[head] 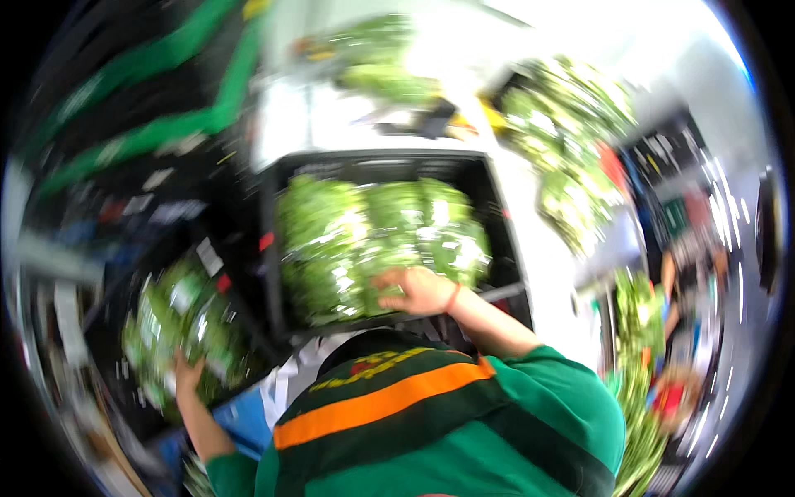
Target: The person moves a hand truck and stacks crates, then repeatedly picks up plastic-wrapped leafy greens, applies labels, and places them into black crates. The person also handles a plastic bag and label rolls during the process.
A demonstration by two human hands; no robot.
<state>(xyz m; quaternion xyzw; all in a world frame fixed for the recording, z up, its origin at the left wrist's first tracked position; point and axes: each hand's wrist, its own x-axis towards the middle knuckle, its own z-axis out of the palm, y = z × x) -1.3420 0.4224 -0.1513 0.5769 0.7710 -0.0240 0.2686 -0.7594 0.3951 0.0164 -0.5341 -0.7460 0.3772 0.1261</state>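
In front of me is a black plastic crate [277,267] filled with bagged leafy greens [323,242] in clear, shiny wrapping. My right hand [419,292], a red band at its wrist, lies over the near side of these bags with its fingers bent; blur hides whether it grips one. To the left, a second black crate [248,335] sits at an angle with more bagged greens [180,310] inside. My left hand [186,373] touches the near part of those bags, and its grip is unclear.
Beyond the middle crate, loose greens [391,81] lie on a white table [282,124]. Heaped leafy vegetables [559,130] are at the right. Black crates with green rims [155,133] stand at upper left. Another person [689,267] is at far right, near long green vegetables [640,385].
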